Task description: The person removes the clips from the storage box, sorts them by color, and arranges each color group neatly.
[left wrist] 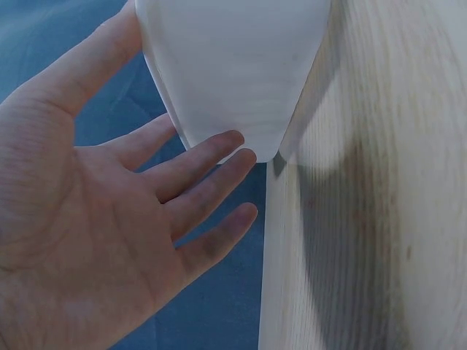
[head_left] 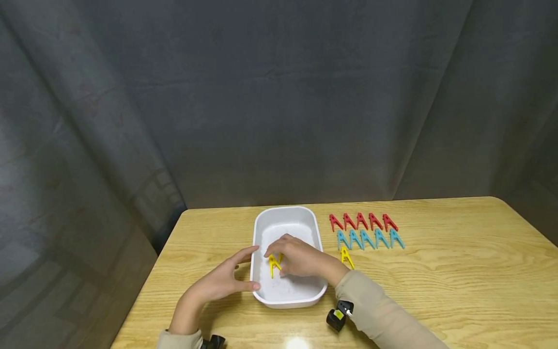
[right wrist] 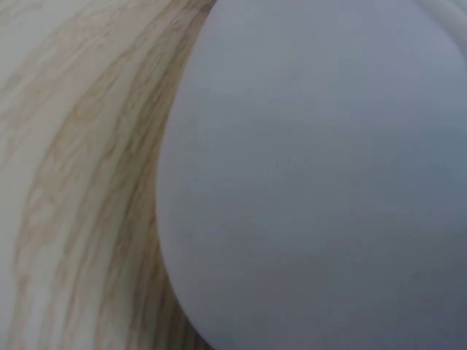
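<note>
A white plastic tray stands on the table in the head view. My left hand is at its left side, thumb and fingers spread and relaxed along the rim. In the left wrist view, the fingertips overlap the outer wall of the tray. My right hand reaches down inside the tray, its fingers arched over a yellow clothespin. More yellow shows beneath these fingers, mostly hidden. Whether the fingers pinch a clothespin, I cannot tell. Only the tray's wall and the tabletop appear in the right wrist view.
Right of the tray, several red clothespins form a row, with several blue clothespins in a row nearer me. One yellow clothespin lies below them, close to my right forearm. A grey curtain hangs behind the wooden table.
</note>
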Demonstrator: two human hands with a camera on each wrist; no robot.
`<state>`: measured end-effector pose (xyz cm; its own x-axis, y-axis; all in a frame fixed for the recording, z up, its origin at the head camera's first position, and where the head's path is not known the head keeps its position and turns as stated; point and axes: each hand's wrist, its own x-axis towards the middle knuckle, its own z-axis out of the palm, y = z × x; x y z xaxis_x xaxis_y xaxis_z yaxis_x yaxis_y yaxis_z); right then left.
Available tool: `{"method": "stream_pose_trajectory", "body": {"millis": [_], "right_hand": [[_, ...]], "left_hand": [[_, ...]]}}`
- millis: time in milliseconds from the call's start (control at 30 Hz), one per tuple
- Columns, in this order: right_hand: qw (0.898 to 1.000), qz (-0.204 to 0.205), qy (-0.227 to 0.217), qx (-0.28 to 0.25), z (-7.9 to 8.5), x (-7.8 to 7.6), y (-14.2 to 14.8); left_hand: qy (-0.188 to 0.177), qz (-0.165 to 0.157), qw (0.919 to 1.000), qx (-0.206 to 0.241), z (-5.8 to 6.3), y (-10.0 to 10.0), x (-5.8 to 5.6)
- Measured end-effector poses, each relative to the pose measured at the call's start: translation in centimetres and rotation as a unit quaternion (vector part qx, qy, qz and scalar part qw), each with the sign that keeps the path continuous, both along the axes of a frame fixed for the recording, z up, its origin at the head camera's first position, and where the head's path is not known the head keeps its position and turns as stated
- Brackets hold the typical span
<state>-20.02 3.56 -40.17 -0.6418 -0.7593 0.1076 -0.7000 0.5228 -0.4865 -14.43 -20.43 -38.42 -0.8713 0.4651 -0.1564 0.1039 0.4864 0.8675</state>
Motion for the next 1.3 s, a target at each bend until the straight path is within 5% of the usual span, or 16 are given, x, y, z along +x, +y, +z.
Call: {"method": "stream_pose_trajectory", "body": {"millis": [500,767,1300], "right_hand": [[0.999,-0.021,-0.017,0.042,-0.4,0.1,-0.3],[0.999,-0.033,-0.020,0.011,0.4,0.5,0.5],[0.995,-0.057,0.036,-0.072,2.4,4.8,6.3]], "left_hand": [[0.004,0.000,1.0000,-0.003,-0.5,0.0,0.0],[0.005,0.006,0.9999,-0.007,-0.6,0.0,0.0],[0.006,0.012,0.9999,-0.002,-0.5,-0.1,0.0]]}}
